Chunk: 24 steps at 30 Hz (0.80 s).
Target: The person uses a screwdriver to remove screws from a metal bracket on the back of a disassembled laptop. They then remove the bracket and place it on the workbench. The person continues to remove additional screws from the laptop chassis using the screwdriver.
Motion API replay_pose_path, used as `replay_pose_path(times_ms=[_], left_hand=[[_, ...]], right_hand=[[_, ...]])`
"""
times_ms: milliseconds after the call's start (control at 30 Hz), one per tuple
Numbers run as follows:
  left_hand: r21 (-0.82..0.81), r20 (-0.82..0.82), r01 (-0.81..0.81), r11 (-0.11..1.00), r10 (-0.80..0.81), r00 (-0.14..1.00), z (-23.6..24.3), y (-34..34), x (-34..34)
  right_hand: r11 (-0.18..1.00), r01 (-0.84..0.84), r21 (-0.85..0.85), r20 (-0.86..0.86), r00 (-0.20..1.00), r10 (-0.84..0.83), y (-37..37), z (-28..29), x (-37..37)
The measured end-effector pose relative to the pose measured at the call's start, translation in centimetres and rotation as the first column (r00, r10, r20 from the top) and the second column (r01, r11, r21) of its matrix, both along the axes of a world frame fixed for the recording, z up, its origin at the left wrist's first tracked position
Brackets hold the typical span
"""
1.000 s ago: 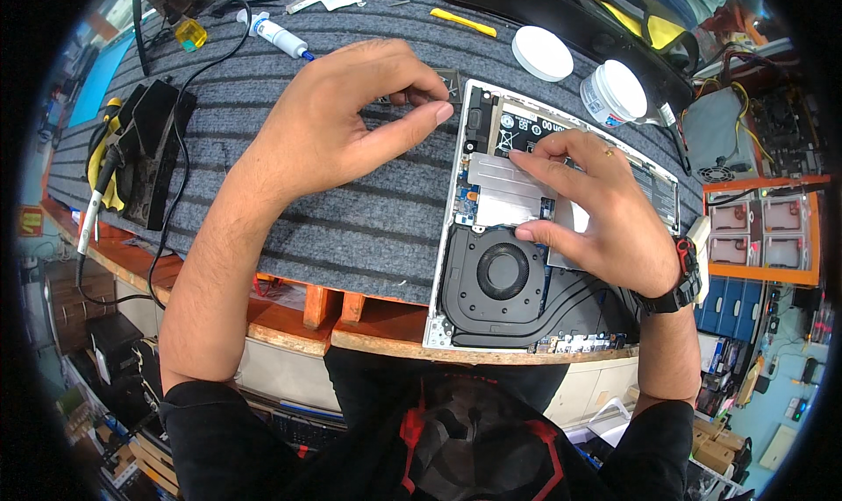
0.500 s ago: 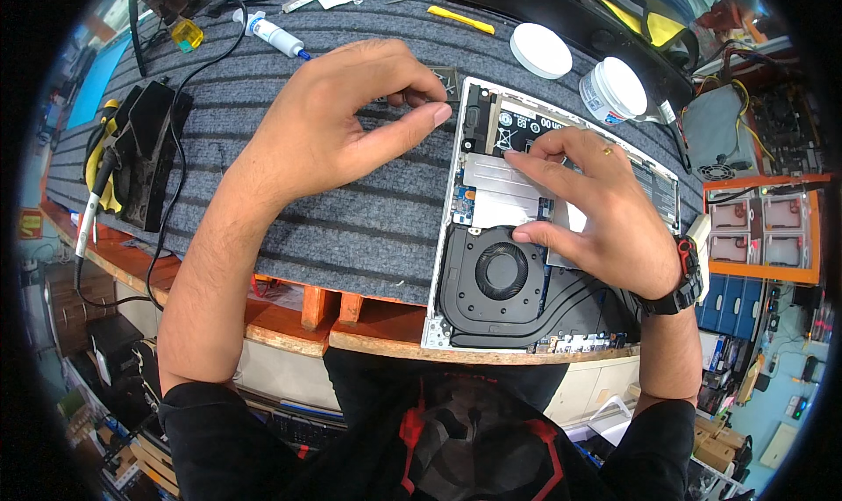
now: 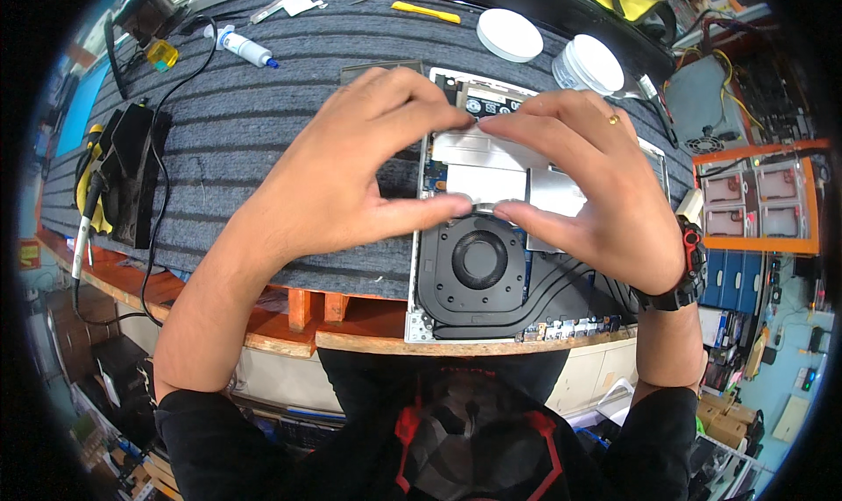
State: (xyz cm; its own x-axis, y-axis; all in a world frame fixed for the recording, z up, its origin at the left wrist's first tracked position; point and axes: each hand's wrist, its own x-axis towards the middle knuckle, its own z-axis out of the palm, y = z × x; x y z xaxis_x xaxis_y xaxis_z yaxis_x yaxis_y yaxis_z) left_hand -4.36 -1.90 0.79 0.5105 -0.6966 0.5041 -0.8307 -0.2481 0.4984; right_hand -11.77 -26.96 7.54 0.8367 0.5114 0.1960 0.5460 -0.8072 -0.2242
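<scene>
An opened laptop (image 3: 574,304) lies with its insides showing, a round black cooling fan (image 3: 481,260) near me. Above the fan sits a silver metal plate (image 3: 487,154), bright and flat. My left hand (image 3: 364,159) spans its left part, thumb at the near edge and fingertips at the far edge. Facing it, my right hand (image 3: 601,181) grips the same plate, thumb and index fingertip close to the left ones. Part of a black battery (image 3: 491,104) shows beyond the fingers; the right hand hides much of the laptop's right side.
Behind the laptop are a white lid (image 3: 510,35), a white tub (image 3: 589,65) and a yellow pry tool (image 3: 425,11). A syringe (image 3: 246,46) lies at the far left. A soldering iron (image 3: 90,211) with its cable rests by a black holder (image 3: 140,176) on the grey ribbed mat (image 3: 254,141).
My left hand has come right and down from the air onto the plate. The right hand's fingers have shifted slightly up and left. The whole view has shifted a little.
</scene>
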Motion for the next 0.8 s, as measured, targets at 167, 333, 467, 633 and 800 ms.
replay_pose_path(times_ms=[167,333,467,633,800], left_hand=[[0.001,0.093,-0.045,0.999,0.044,0.995,0.4,-0.5,-0.5],[0.019,0.142,-0.101,0.995,0.097,0.985,0.8,-0.8,-1.2],[-0.011,0.206,-0.139,0.99,0.139,0.969,0.5,-0.7,-1.0],[0.007,0.193,-0.173,0.985,0.169,0.967,0.9,0.7,0.4],[-0.022,0.176,-0.206,0.978,0.206,0.962,0.9,0.9,1.1]], right_hand=[[0.997,-0.053,-0.06,0.109,0.992,0.059,0.5,0.2,-0.3],[0.997,-0.054,-0.049,0.182,0.981,0.062,1.1,-0.2,-0.7],[1.0,-0.015,-0.023,0.245,0.969,0.02,0.9,0.5,-1.1],[0.972,0.214,0.102,0.368,0.899,-0.236,-6.8,4.5,-4.7],[0.71,0.69,0.138,0.165,0.691,-0.704,-16.9,2.0,-12.1]])
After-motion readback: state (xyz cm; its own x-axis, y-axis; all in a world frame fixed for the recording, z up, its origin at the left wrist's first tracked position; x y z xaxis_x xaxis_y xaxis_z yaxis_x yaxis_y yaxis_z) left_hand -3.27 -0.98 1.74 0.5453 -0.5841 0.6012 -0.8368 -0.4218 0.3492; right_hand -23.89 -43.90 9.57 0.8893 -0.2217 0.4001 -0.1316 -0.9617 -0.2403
